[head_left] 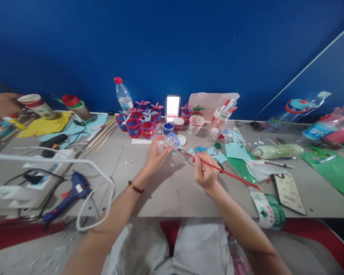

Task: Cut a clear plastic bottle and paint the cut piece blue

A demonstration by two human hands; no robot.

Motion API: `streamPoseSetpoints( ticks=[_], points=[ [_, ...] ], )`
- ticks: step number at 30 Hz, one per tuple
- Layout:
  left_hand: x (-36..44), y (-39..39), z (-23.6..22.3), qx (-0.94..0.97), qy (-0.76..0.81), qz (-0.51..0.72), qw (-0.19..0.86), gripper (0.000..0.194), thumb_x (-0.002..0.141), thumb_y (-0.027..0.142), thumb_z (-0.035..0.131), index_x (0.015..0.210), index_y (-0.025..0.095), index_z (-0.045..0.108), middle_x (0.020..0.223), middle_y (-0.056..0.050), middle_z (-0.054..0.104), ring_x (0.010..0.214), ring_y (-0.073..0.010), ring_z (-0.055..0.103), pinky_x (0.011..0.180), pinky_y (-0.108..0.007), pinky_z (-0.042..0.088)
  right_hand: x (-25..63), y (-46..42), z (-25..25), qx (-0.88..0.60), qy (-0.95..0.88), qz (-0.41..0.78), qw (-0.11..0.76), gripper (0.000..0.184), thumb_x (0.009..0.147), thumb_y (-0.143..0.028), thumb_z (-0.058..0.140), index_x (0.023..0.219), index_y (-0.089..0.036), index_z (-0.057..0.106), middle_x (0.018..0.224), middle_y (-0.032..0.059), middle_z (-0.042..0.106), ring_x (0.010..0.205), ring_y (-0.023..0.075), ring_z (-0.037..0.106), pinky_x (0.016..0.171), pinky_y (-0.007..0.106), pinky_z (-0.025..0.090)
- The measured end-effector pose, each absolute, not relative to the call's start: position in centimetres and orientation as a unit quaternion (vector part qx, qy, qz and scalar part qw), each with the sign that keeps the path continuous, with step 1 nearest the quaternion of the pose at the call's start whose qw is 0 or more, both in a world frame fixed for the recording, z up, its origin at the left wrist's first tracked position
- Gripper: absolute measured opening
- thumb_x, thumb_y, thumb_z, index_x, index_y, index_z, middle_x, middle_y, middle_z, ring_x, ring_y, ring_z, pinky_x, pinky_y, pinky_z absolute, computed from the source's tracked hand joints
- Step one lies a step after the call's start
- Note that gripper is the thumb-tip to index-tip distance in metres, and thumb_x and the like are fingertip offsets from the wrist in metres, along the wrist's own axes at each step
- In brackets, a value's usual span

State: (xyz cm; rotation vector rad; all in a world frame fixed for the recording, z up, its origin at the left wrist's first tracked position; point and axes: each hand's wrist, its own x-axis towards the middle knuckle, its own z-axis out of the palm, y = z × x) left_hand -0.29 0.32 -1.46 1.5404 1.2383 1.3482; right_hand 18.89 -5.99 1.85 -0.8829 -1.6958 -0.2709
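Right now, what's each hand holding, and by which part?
The left grip holds a clear plastic container by its side; the right grip holds a red brush by its handle.

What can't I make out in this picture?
All in the head view:
Clear plastic piece: partly covered by the left hand.
Another person's hand: cut off by the left edge, blurred.
Green packet: writing too small, blurred.
White patch: pixelated, details lost.

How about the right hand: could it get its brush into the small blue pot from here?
Probably yes: the blue pot looks open and close by. But the left hand holds a clear plastic piece just in front of it, so the right hand may need to steer its brush around.
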Motion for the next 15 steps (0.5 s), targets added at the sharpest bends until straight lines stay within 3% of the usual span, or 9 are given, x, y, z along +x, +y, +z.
streamPoseSetpoints(
  ticks=[3,6,10,15],
  points=[
    [-0.1,0.5,-1.6,0.572,0.481,0.534,0.394,0.049,0.082,0.048,0.067,0.121,0.023,0.051,0.118,-0.011,0.059,0.08,-0.0165,0.064,0.057,-0.028,0.055,18.9,-6.0,1.9,-0.375,-0.721,-0.122,0.57,0.018,0.093,-0.007,0.046,0.085,-0.021,0.055,0.068,0.0014,0.065,0.059,0.0151,0.061,0.057,0.027,0.048],
    [-0.2,0.8,-2.1,0.579,0.478,0.547,0.371,0.049,0.08,0.038,0.07,0.123,0.024,0.05,0.124,-0.011,0.055,0.094,-0.0188,0.065,0.073,-0.033,0.058,18.9,-6.0,1.9,-0.375,-0.721,-0.122,0.57,0.019,0.093,-0.008,0.045,0.086,-0.021,0.055,0.069,0.0018,0.066,0.06,0.0156,0.062,0.057,0.028,0.048],
    [-0.6,1.0,-2.7,0.641,0.464,0.547,0.272,0.058,0.074,0.026,0.074,0.125,0.024,0.046,0.127,-0.011,0.052,0.121,-0.0256,0.056,0.096,-0.042,0.053,18.8,-6.0,1.8,-0.372,-0.721,-0.123,0.571,0.018,0.093,-0.007,0.046,0.087,-0.022,0.055,0.07,0.0019,0.066,0.061,0.0158,0.062,0.058,0.027,0.049],
    [-0.6,0.8,-2.5,0.71,0.441,0.528,0.147,0.056,0.074,0.018,0.072,0.122,0.023,0.044,0.121,-0.01,0.052,0.116,-0.0253,0.055,0.098,-0.045,0.051,18.8,-5.9,1.8,-0.37,-0.722,-0.13,0.569,0.018,0.092,-0.006,0.047,0.087,-0.022,0.055,0.07,0.0016,0.066,0.061,0.0157,0.062,0.058,0.027,0.049]
  ],
)
